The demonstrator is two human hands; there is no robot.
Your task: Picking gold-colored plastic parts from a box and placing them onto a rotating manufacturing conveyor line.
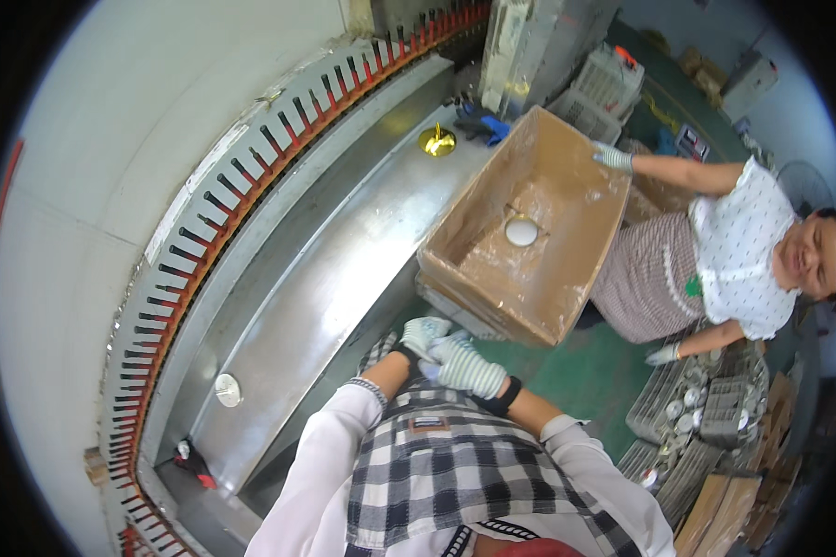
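Gloves cover both of the person's hands, which meet just above the checked apron: the left hand [424, 334] and right hand [467, 366] press together, fingers curled, so whether either grip holds anything cannot be told. Just beyond them a large brown cardboard box [529, 227], open and lined with clear film, tilts on the steel counter [344, 269], a small white round piece [521, 231] inside. A co-worker's gloved hand [612, 157] grips its far rim.
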